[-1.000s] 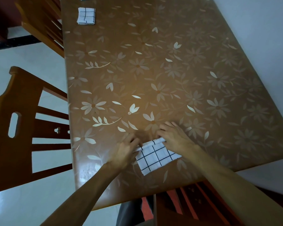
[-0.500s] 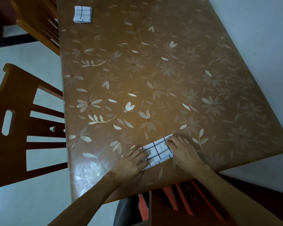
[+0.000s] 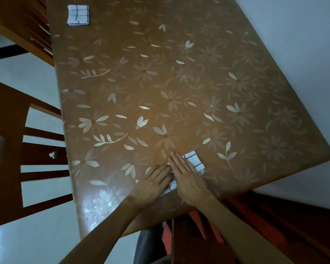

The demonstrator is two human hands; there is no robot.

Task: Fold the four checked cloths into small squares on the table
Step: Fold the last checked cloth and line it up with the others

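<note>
A white cloth with black check lines (image 3: 193, 161) lies folded near the front edge of the brown flowered table (image 3: 179, 82). My left hand (image 3: 152, 184) and my right hand (image 3: 187, 178) both rest flat on it, side by side, fingers stretched out and pressing down. They cover most of the cloth; only its far right corner and a strip between the hands show. A second checked cloth (image 3: 78, 15), folded into a small square, sits at the far left corner of the table.
A wooden chair (image 3: 10, 149) stands at the table's left side, and another chair (image 3: 21, 29) is further back on the left. A white wall runs along the right. A red-brown chair seat (image 3: 236, 235) lies below the table's front edge.
The cloth has been folded over into a smaller shape. Both hands have moved together and now lie flat on top of it. The view has shifted a little.
</note>
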